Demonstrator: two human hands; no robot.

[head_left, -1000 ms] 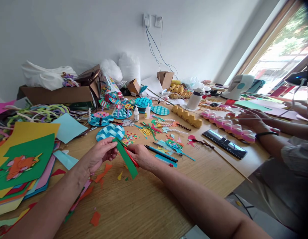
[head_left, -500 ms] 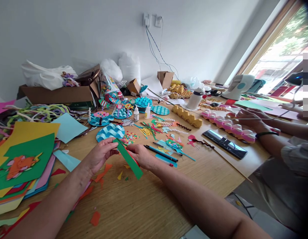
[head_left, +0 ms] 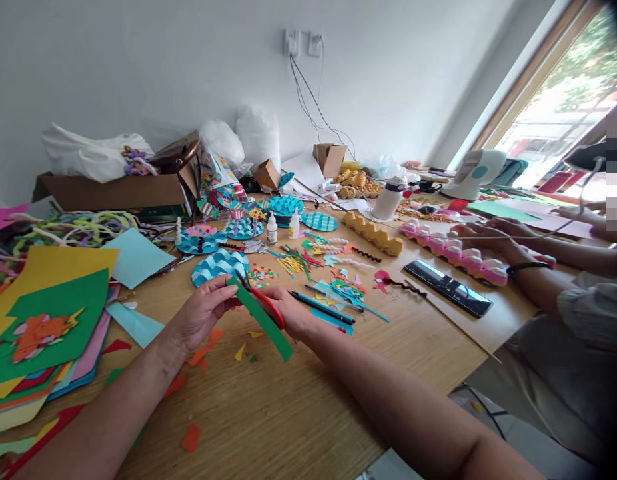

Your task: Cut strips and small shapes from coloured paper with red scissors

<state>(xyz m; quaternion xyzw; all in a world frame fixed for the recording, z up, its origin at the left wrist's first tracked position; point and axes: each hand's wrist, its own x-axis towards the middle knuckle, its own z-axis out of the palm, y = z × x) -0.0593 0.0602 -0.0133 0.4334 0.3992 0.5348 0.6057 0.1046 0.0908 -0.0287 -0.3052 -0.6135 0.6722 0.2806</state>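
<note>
Between the thumb and fingers of my left hand (head_left: pixel 206 310) is the upper end of a green paper strip (head_left: pixel 265 325), which slants down toward the right. My right hand (head_left: pixel 283 308) is closed around red-handled scissors (head_left: pixel 271 309). Their dark blades point away from me, up beside the strip's top end; whether they touch the paper I cannot tell. Some of my right fingers are hidden behind the handles. Orange paper scraps (head_left: pixel 201 353) lie on the table under my hands. Just beyond them is a blue wavy paper disc (head_left: pixel 219 267).
Coloured paper sheets (head_left: pixel 63 287) are stacked at the left. Pens (head_left: pixel 323 308) lie right of my hand, near a phone (head_left: pixel 448 288) and a thin wooden stick (head_left: pixel 463 333). Two glue bottles (head_left: pixel 272 229) stand behind. A co-worker's hands (head_left: pixel 493 237) are by a pink egg-carton strip (head_left: pixel 458 252).
My right hand has turned slightly, so the red scissor handles and blades now show more beside the green strip. The strip's lower end has shifted a little right. My left hand keeps its pinch.
</note>
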